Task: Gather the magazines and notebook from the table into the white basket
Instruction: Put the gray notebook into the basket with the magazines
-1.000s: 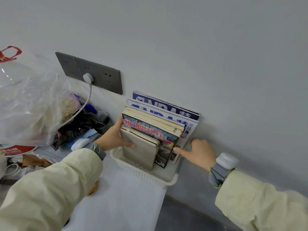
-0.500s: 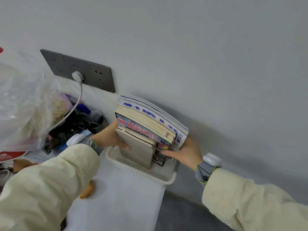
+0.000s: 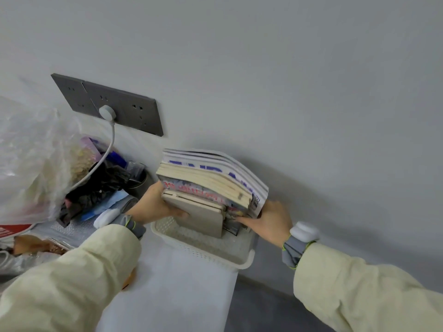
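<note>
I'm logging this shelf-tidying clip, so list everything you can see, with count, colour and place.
White perforated plastic basket: one, white, table corner by the wall.
Beige hardcover notebook: one, beige, upright at the front of the basket.
Glossy magazines: several, white, blue and red covers, upright behind the notebook.
Dark grey wall socket panel: one, grey, on the wall.
White plug and cable: one, in the panel.
Clear plastic bag: one, far left.
White table: one.
Left hand: on the notebook.
Right hand: against the stack's right side.
</note>
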A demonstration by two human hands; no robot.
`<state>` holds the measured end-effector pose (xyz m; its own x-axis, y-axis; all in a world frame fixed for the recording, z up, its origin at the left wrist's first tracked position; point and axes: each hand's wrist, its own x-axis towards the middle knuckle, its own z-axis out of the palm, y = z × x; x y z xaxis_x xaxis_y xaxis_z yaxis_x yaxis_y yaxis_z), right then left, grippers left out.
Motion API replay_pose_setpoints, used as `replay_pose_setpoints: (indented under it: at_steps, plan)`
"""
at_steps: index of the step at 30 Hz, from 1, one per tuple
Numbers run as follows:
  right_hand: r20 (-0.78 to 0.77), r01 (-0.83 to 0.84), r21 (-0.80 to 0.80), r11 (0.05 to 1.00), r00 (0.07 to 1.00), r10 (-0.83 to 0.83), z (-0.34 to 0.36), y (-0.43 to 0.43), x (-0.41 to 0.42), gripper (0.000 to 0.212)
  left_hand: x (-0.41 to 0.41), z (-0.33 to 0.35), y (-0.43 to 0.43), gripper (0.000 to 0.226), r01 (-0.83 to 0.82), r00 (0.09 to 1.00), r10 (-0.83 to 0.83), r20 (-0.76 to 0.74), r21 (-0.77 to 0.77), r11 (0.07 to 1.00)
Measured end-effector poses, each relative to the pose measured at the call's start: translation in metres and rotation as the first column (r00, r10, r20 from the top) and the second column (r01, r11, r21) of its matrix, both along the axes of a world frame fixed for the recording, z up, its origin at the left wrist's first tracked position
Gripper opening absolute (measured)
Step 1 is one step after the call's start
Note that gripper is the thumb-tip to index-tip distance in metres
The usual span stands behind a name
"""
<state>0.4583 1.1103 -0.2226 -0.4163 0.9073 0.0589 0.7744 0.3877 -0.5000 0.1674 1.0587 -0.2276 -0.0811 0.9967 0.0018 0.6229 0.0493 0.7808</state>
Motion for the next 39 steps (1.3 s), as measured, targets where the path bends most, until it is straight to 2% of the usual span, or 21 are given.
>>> replay_pose_setpoints:
  at_steps: [6, 9, 16, 21, 23, 25, 26, 29, 30, 34, 39]
  plan:
    - [0.024, 0.075, -0.104, 0.992, 0.997, -0.073, 0.004, 0.010, -0.004, 0.062, 0.002, 0.010, 0.020, 0.096, 0.012, 0.997, -0.003, 0.075, -0.108, 0.994]
    - [-0.017, 0.052, -0.168, 0.984, 0.998, -0.056, 0.007, 0.011, 0.000, 0.061, 0.001, 0.010, 0.021, 0.101, 0.065, 0.995, -0.054, 0.082, -0.134, 0.989]
    - [-0.059, 0.022, -0.239, 0.971, 0.998, -0.037, 0.017, 0.008, 0.008, 0.055, 0.000, 0.007, 0.020, 0.097, 0.112, 0.992, -0.100, 0.071, -0.200, 0.973]
    - [0.048, 0.049, -0.290, 0.956, 0.998, -0.037, 0.008, 0.004, 0.013, 0.044, 0.001, 0.002, 0.018, 0.090, 0.078, 0.996, -0.084, -0.036, -0.156, 0.985]
    - [0.126, 0.094, -0.329, 0.940, 0.990, -0.055, 0.000, 0.004, 0.017, 0.045, -0.001, -0.004, 0.015, 0.085, 0.060, 0.998, -0.064, -0.024, -0.164, 0.985]
    - [0.188, 0.156, -0.432, 0.888, 0.979, -0.081, -0.008, 0.005, 0.018, 0.046, 0.001, -0.007, 0.009, 0.083, 0.033, 0.999, -0.029, 0.024, -0.219, 0.975]
    - [0.163, 0.181, -0.520, 0.835, 0.980, -0.111, -0.011, 0.005, 0.018, 0.044, 0.003, -0.009, 0.004, 0.084, 0.027, 0.999, -0.017, 0.042, -0.262, 0.965]
    - [-0.011, 0.163, -0.752, 0.638, 0.966, -0.260, -0.012, 0.000, 0.012, 0.035, 0.006, -0.018, -0.006, 0.076, 0.004, 0.999, 0.014, 0.050, -0.351, 0.936]
    - [-0.053, 0.145, -0.776, 0.613, 0.955, -0.292, -0.011, -0.001, 0.008, 0.032, 0.006, -0.019, -0.008, 0.074, -0.001, 1.000, 0.012, 0.028, -0.357, 0.934]
    - [-0.092, 0.128, -0.786, 0.605, 0.943, -0.319, -0.012, -0.005, 0.002, 0.034, 0.012, -0.026, -0.015, 0.067, -0.094, 0.985, 0.032, -0.169, -0.379, 0.921]
    - [-0.082, 0.142, -0.821, 0.553, 0.930, -0.360, -0.010, -0.005, 0.004, 0.036, 0.016, -0.027, -0.014, 0.067, -0.126, 0.981, 0.057, -0.188, -0.380, 0.916]
